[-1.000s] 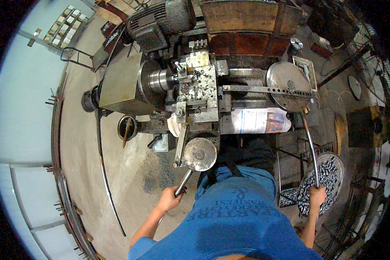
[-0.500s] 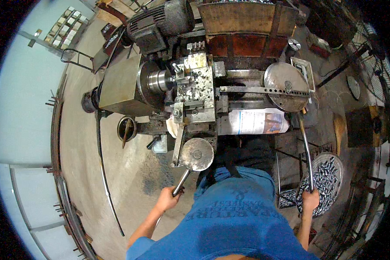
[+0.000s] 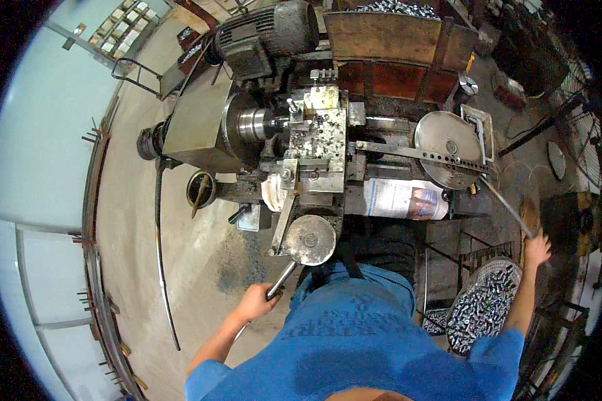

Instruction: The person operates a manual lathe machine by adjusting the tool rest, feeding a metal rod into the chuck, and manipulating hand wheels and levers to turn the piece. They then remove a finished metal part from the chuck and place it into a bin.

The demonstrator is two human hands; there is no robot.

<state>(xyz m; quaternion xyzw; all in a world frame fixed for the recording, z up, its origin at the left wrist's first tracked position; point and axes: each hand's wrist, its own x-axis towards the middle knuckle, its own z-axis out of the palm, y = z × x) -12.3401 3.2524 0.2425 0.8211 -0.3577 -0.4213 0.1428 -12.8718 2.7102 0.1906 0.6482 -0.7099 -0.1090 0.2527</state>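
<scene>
My left hand (image 3: 258, 302) is closed around a metal lever (image 3: 282, 279) that runs up to a small round disc (image 3: 310, 240) at the front of a lathe. On the right, my right hand (image 3: 537, 250) touches the end of a longer metal lever (image 3: 507, 205), its fingers looking stretched out and apart. That lever slants up to a large round plate (image 3: 450, 148), crossed by a perforated flat bar (image 3: 418, 154). A shiny cylindrical chuck (image 3: 254, 125) faces the tool slide (image 3: 328, 137), which is dotted with metal chips.
A motor (image 3: 267, 37) stands behind the headstock (image 3: 201, 127). Below the right arm sits a basket (image 3: 450, 341) of small metal parts. A paper sheet (image 3: 391, 198) covers part of the bed. A pot with a brush (image 3: 201, 194) and a long bar (image 3: 159, 254) are at left.
My right hand has swung the long lever outward to the right and up, and its fingers have loosened. My left hand stays on its lever. The whole view has shifted slightly.
</scene>
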